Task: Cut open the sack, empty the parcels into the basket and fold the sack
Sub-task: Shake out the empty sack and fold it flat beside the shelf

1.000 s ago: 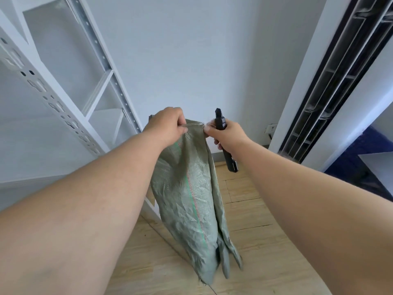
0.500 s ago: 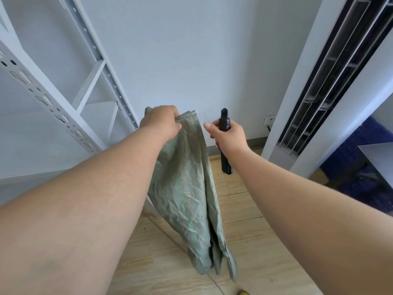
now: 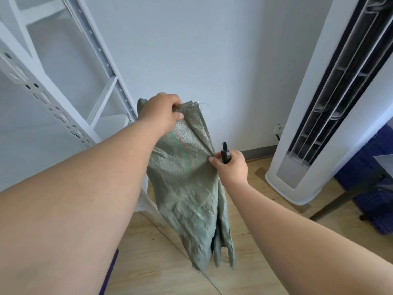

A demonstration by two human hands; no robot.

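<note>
Hanging limp sack (image 3: 187,184), left hand (image 3: 161,112) gripping top, right hand (image 3: 230,165) pinching edge, holding cutter (image 3: 225,153)

We are finding open air between the hanging green woven sack (image 3: 187,184) and the tall white floor-standing air conditioner (image 3: 314,116), down to the pale wooden floor (image 3: 251,211). The white perforated metal shelving frame (image 3: 63,111) is crowding the sack's left side. A dark blue slatted crate (image 3: 370,167) is blocking the far right.
</note>
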